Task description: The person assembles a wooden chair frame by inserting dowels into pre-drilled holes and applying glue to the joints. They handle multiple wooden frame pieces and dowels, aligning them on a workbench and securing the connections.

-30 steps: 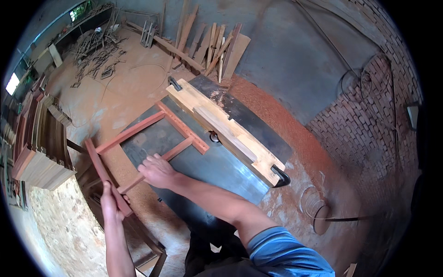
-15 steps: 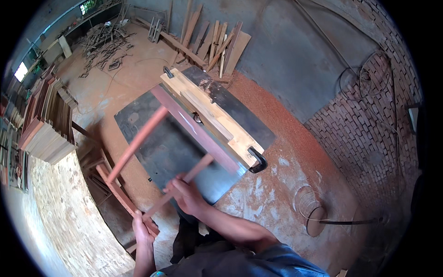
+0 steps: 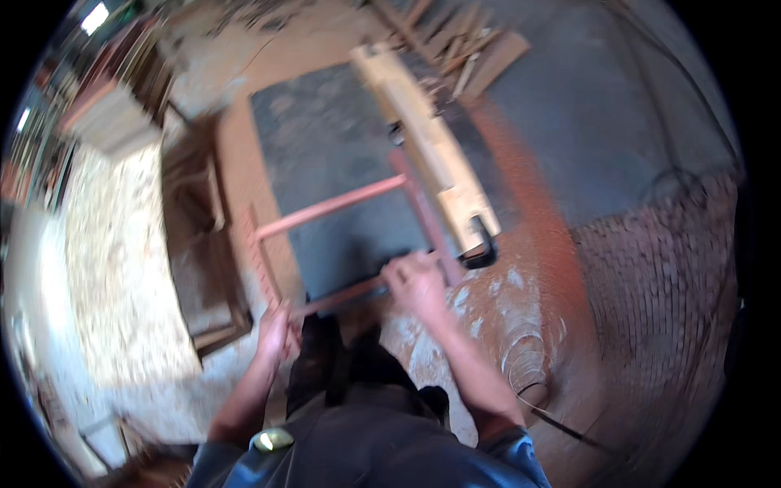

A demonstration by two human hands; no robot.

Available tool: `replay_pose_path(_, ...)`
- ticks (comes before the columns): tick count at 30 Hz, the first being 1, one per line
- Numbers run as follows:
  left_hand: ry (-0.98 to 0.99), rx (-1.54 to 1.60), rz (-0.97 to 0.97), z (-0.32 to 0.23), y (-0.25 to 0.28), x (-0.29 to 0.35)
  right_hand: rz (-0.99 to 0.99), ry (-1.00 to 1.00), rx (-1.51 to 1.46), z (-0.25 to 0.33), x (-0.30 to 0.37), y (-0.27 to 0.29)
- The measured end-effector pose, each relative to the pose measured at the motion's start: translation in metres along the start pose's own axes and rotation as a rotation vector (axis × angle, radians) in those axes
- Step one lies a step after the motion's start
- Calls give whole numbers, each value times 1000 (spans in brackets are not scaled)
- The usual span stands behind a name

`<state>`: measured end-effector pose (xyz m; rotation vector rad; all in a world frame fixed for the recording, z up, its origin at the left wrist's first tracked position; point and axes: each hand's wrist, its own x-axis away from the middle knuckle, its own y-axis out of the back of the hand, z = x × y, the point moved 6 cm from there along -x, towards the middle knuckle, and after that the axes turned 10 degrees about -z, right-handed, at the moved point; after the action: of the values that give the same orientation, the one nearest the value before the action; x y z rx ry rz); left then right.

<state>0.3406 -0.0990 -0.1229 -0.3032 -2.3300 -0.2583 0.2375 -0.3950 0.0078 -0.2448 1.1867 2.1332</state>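
Note:
A reddish wooden frame (image 3: 329, 208), made of two long side pieces joined by two crossbars, lies level over the dark metal machine table (image 3: 313, 122). My left hand (image 3: 279, 332) is closed around its near left corner. Closed on the near crossbar close to the right side piece is my right hand (image 3: 416, 285). The right side piece runs beside a pale wooden fence (image 3: 419, 130), which is held at its near end by a black clamp (image 3: 480, 244). Whether frame and fence touch, I cannot tell, because of motion blur.
Left of the table stands a pale board surface (image 3: 122, 260) with stacked timber (image 3: 114, 114) at its far end. A dark wooden frame (image 3: 207, 276) leans between them. Boards (image 3: 488, 61) lean at the far wall. Reddish sawdust (image 3: 529, 179) covers the floor at right.
The wooden frame has swung clockwise, and its left side has moved away from me. My right hand has slid along the near crossbar towards the right side piece. The view has turned too.

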Motion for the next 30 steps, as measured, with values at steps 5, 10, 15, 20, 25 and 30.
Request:
replay_pose_path(5,200,314,167,11,-21,2,42,-39,-87,-49,-12,-33)
replay_pose_path(10,185,413,309,5,-22,-1,79,-104,-6,-62,-12,-44)
replay_pose_path(15,173,351,20,-5,-28,-11,18,-105,144,-59,-16,-47)
replay_pose_path(20,175,281,-11,-6,-27,-13,-75,-64,119,-55,-20,-44)
replay_pose_path(25,153,246,-59,-15,-29,-17,-110,-16,130,-56,-29,-47)
replay_pose_path(30,121,173,-83,-34,-27,-30,-91,-49,137,-60,-46,-58)
